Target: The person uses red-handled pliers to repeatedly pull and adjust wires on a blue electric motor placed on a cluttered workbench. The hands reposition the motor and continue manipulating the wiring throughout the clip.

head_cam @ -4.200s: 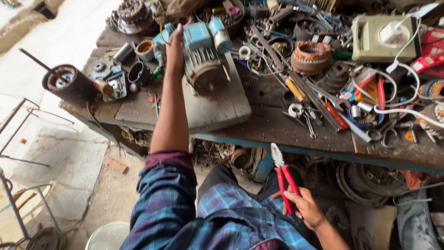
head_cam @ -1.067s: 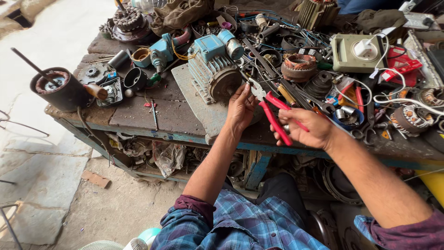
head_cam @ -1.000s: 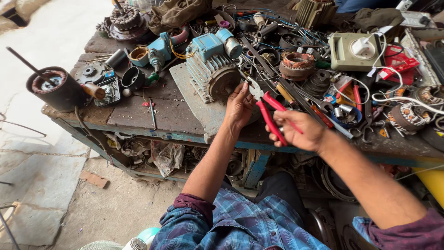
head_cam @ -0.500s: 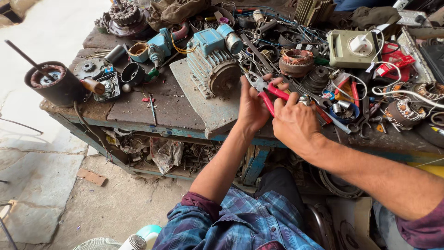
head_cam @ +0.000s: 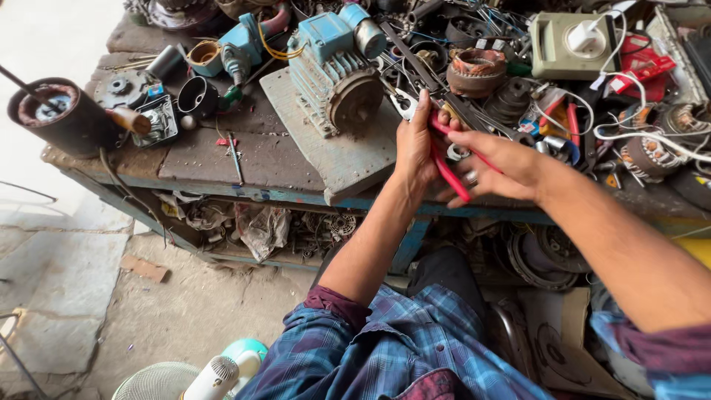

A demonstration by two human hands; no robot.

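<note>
Over the front edge of the cluttered workbench [head_cam: 222, 159], both hands meet on one tool: red-handled pliers [head_cam: 444, 159]. Left hand [head_cam: 416, 148] is wrapped around the upper part of the handles, thumb up by the metal nose, which pokes out just above the fist and points at the blue electric motor [head_cam: 333, 63]. Right hand [head_cam: 498, 164] comes in from the other side, fingers spread across the handles, one red grip sliding out below the palm, so both hands are closed on the pliers, tightly bunched together. The handles sit at a narrow angle; whether the nose is pinching anything, I cannot tell (fingers cover the joint). Just up and left of the grip sits that motor on its grey slab [head_cam: 326, 141], pulley end facing the hands. Right above the grip, a copper-wound rotor [head_cam: 476, 70] and a black ribbed part beside it. Up and to the right, a pale green box with a white plug [head_cam: 574, 44] and loose white cable. Far off to the left, a dark round can [head_cam: 63, 118] at the bench corner. Below the grip, plaid blue sleeves [head_cam: 385, 348] and a white fan [head_cam: 185, 374] on the ground.
</note>
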